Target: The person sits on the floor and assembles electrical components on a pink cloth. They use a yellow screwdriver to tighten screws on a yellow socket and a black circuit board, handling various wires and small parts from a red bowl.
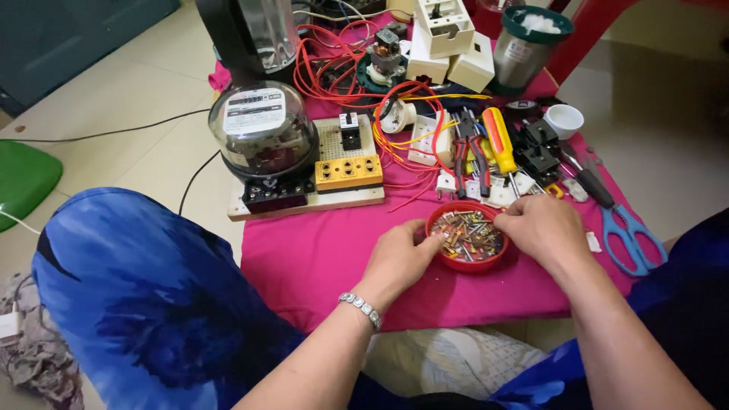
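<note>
Red bowl (467, 237) between left hand (399, 258); right hand (543, 228).

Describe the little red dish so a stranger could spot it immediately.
On the pink cloth, look at the near edge between the left hand and right hand. The red dish is round, shallow, and alone holds a heap of tiny multicoloured parts.

Pale floor tiles (144, 99) lie under soft, even light, and a black cable (114, 133) trails across them. A green seat (23, 178) sits at the left edge (only partly visible), with a red furniture leg (585, 34) beyond.
</note>
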